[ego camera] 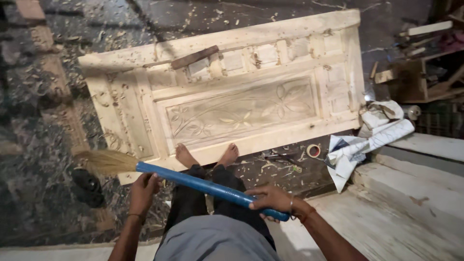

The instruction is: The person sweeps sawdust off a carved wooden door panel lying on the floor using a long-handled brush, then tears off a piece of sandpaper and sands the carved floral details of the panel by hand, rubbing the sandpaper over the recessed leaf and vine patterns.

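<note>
- Nearest the camera are the person's grey-clad lap and dark trousers, the bare feet (207, 155) resting on the near edge of the carved pale wooden door panel (232, 92) that lies flat on the floor.
- The right hand (271, 199) is clenched around the near end of the blue-handled broom with straw bristles (193, 181), which lies slantwise across the knees.
- The left hand (143, 187) is closed on the handle further along, just behind the bristle head (104, 161), which hangs past the near left corner of the panel.
- Wood shavings (116, 101) lie scattered along the left end of the panel and on the dark floor (34, 125) around it; a dark flat wooden bar (194, 57) rests near the far edge.
- Off the right end sit crumpled white paper sheets (369, 140), with a roll of tape (313, 150) just beside the near edge.
- By my reading, the sweeping is at its start: the broom is gripped and raised, the bristles apart from the wood.
- The next move, as I judge it, calls for lowering the bristles onto the carved face and brushing outward, lightly enough to clear the grooves.
</note>
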